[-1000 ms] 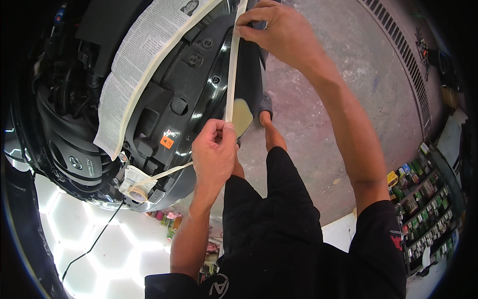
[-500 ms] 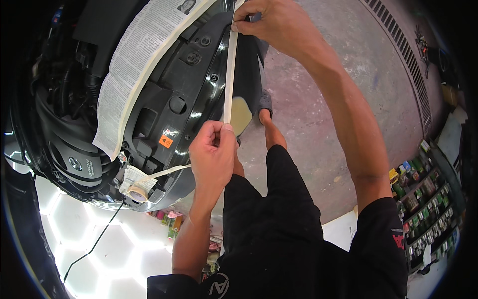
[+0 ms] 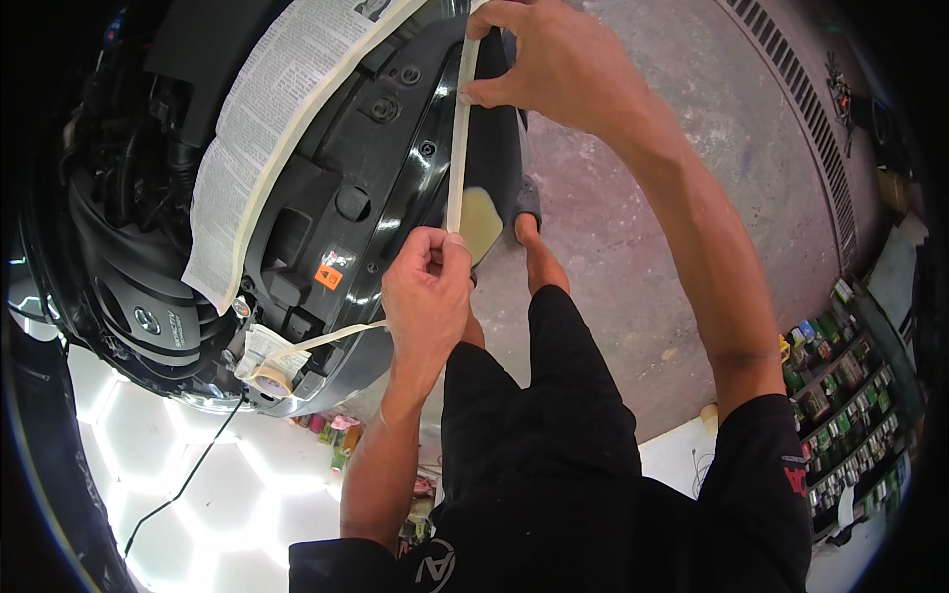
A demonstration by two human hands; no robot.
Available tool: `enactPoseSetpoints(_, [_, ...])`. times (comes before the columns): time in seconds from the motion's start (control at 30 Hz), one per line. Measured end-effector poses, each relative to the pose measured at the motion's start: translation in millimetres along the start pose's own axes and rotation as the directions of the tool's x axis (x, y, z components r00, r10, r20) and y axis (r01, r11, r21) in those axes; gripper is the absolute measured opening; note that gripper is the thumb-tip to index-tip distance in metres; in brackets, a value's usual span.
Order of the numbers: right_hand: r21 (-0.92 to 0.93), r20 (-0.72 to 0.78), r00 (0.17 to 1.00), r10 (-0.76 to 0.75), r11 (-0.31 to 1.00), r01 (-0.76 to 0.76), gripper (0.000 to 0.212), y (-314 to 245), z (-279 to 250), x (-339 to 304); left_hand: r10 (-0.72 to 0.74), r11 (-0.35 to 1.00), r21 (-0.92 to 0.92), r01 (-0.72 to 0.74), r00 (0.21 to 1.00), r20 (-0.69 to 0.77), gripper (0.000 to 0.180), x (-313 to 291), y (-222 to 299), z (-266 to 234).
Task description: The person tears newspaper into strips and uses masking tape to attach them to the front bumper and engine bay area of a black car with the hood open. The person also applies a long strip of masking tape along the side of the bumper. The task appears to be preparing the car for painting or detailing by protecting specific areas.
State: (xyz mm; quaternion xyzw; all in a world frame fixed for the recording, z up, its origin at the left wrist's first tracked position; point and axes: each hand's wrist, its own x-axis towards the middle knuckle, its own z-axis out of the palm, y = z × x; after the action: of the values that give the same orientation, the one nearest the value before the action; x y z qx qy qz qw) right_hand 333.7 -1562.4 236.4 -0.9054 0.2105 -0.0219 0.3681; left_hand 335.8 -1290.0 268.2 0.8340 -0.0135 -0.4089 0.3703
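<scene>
A strip of cream masking tape [image 3: 459, 163] stretches along the edge of a car's black front bumper [image 3: 492, 148]. My left hand [image 3: 427, 287] pinches its near end between thumb and fingertips, beside a yellowish patch [image 3: 481, 225] on the bumper. Farther up, my right hand [image 3: 554, 64] touches the strip with thumb and forefinger spread apart along it; its other fingers are partly hidden. From behind my left hand, another length of tape runs left to a tape roll [image 3: 272, 381] resting by folded newspaper [image 3: 265, 346].
Newspaper [image 3: 262, 128] edged with tape covers part of the open engine bay [image 3: 148, 267]. A thin prop rod [image 3: 183, 484] slants at lower left. Shelves with many small containers [image 3: 855, 425] stand at right. A floor grate [image 3: 811, 109] curves along the far right.
My right thumb has moved down the tape, away from the forefinger, so the earlier pinch has spread apart. My left hand, still pinching the tape, has shifted slightly upward.
</scene>
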Motion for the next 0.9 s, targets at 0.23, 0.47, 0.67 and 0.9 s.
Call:
enactPoseSetpoints(0.23, [-0.056,0.102,0.993,0.059,0.997,-0.053,0.047,-14.5,-5.4,0.1,-0.001,1.000,0.010,0.001,1.000,-0.007,0.023,2.1,1.1,-2.9])
enactPoseSetpoints(0.47, [-0.022,0.057,0.982,-0.178,0.984,0.179,0.023,-9.7,7.1,-9.6,-0.006,1.000,0.024,0.006,1.000,-0.018,0.022,3.4,5.0,-6.6])
enactPoseSetpoints(0.67, [0.199,0.145,0.972,-0.183,0.968,0.152,0.014,-9.7,9.0,-9.0,0.005,1.000,-0.007,-0.005,0.999,-0.035,0.021,3.2,2.9,-8.7])
enactPoseSetpoints(0.9, [0.180,0.150,0.969,-0.198,0.969,0.170,0.012,-12.1,9.1,-8.6,0.176,0.966,0.210,-0.153,0.979,-0.099,0.020,8.5,6.0,-22.9])
